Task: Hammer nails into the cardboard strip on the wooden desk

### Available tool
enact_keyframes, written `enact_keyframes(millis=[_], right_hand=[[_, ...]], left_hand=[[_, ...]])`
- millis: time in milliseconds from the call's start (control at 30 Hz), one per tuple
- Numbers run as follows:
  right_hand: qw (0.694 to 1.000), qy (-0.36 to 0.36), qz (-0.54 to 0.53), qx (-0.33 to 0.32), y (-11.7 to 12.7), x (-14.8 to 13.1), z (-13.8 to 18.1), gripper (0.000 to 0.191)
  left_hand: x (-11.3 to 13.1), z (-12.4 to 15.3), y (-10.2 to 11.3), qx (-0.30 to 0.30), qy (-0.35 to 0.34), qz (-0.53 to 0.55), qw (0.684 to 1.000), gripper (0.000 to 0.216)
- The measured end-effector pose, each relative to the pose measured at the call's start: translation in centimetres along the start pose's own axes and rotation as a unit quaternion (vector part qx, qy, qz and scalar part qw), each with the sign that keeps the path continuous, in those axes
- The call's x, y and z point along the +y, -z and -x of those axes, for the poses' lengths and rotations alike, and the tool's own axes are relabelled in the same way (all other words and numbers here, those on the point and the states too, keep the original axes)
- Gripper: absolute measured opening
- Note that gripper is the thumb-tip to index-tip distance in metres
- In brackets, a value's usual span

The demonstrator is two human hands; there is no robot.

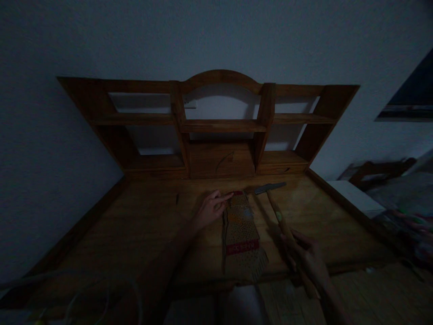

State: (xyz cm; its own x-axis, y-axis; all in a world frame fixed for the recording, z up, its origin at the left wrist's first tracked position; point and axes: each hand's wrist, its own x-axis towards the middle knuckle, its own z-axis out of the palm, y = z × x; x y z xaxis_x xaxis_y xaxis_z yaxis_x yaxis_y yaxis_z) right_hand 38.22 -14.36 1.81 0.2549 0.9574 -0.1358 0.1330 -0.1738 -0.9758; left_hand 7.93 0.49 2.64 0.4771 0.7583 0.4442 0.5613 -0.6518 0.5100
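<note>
Two hands — hammer (275,205), patterned board (241,234)

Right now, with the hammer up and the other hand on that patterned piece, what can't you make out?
Head view, all dim:
- Red band print on the patterned piece: too small and dark to read.
- Whether the left hand pins a nail: fingertips hide it.
- Hammer handle's lower end: covered by the right hand.
- Small dark mark on the desk: too small to identify.
- Clutter at right: blurred, cut off by the edge.
</note>
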Motion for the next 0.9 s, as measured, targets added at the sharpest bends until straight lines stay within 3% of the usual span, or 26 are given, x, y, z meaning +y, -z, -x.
enact_keyframes(millis=[167, 367, 567, 900], right_hand=[[0.999, 0.013, 0.012, -0.029, 0.2, 0.4, 0.0, 0.052], [0.999, 0.014, 0.039, -0.016, 0.0, -0.3, -0.1, 0.051], [0.999, 0.024, 0.038, -0.002, 0.0, 0.0, -0.1, 0.048], [0.999, 0.010, 0.014, -0.030, -0.1, -0.2, 0.1, 0.054]], left_hand=[[0.3, 0.1, 0.6, 0.011, 0.023, 0.006, 1.000, 0.055], [0.4, -0.6, 0.4, -0.041, 0.021, -0.068, 0.997, 0.064], [-0.4, -0.9, -0.3, -0.049, 0.009, -0.118, 0.992, 0.063], [-0.3, -0.6, 0.3, 0.018, 0.025, -0.087, 0.996, 0.042]])
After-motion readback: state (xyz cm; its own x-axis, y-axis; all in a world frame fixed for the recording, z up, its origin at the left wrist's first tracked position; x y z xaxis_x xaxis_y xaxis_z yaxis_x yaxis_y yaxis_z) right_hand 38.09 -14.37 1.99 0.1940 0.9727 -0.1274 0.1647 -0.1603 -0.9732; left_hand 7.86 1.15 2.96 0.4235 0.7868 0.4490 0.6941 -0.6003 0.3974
